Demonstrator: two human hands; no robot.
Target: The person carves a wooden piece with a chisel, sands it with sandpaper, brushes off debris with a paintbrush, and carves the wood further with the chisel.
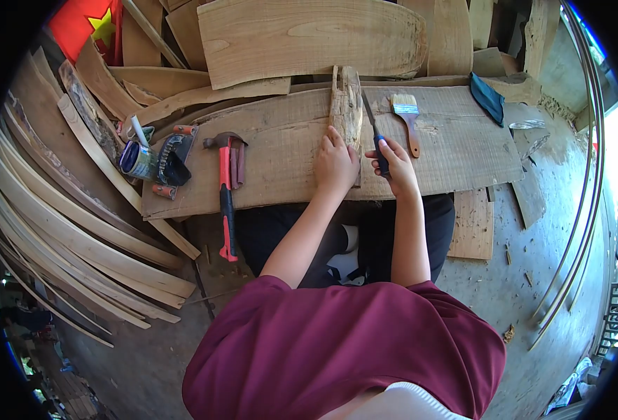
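Across a wide wooden board [281,150] lies a narrow, rough piece of wood [346,105], its far end cracked and worn. My left hand [337,162] grips the near part of that piece. In my right hand [396,166] is a tool with a dark handle and a long, thin metal blade [370,115], pointing away from me just right of the rough piece. A paintbrush [408,122] with a brown handle lies to the right of the blade. Left of my hands rests a red and black hammer [226,189], beside a folded reddish-brown strip [238,165].
At the board's left end stand a can [139,161] and a black object with orange ends [174,161]. A teal cloth [487,99] lies at the far right. Curved wooden strips [78,231] fill the left side; large planks [309,38] lie beyond the board.
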